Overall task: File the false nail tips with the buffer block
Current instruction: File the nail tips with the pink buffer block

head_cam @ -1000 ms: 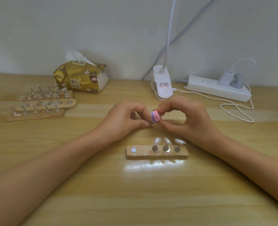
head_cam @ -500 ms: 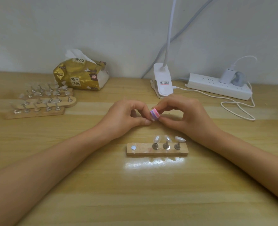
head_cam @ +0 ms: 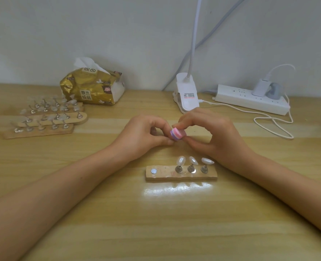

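Light wooden tabletop (head_cam: 156,223) against a plain pale wall (head_cam: 118,34). At centre, the right hand (head_cam: 212,136) pinches the small pink-and-purple layered buffer block (head_cam: 177,134); the left hand (head_cam: 142,136) curls its fingertips at the block's end, contents indiscernible. At 6 o'clock of the hands, a cork strip (head_cam: 165,175) carries three pearly false nail tips (head_cam: 181,160). Gold tissue pack (head_cam: 92,89) at 10 o'clock, white power strip (head_cam: 250,99) at 2 o'clock
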Tool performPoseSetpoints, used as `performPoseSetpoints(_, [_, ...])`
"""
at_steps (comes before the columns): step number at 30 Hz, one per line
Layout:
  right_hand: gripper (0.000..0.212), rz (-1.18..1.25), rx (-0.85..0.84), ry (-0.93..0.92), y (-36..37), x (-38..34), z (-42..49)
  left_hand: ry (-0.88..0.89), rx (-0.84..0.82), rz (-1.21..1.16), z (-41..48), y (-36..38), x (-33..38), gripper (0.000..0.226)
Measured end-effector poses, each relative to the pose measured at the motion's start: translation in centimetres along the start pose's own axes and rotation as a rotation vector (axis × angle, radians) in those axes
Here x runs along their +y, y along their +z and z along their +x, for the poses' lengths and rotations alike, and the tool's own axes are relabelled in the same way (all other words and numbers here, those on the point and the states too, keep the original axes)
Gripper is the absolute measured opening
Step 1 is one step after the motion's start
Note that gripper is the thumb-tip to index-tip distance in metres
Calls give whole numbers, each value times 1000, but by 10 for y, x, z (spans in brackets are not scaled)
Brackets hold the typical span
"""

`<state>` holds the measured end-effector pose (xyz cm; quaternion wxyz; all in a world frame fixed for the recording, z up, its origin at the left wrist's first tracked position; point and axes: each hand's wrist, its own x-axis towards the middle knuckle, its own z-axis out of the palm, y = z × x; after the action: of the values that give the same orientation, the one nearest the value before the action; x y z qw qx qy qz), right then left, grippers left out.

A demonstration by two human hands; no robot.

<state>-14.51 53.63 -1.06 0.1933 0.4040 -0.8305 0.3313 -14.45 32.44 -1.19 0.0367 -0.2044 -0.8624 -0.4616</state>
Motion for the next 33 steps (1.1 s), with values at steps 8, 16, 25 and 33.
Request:
performPoseSetpoints(8, [13, 33, 2, 26, -1, -3, 2, 0, -1, -10, -1, 0, 0, 17])
performPoseSetpoints(16, [12, 78, 15, 68, -2, -7, 0, -3, -11, -4, -1, 0, 4, 18])
performPoseSetpoints(25, [16, 134, 48, 86, -3, -10, -2, 1, -27, 9, -1, -1, 3, 12])
performPoseSetpoints(33, [15, 103, 16, 103, -3, -10, -2, 31, -25, 45, -1, -1, 1, 15])
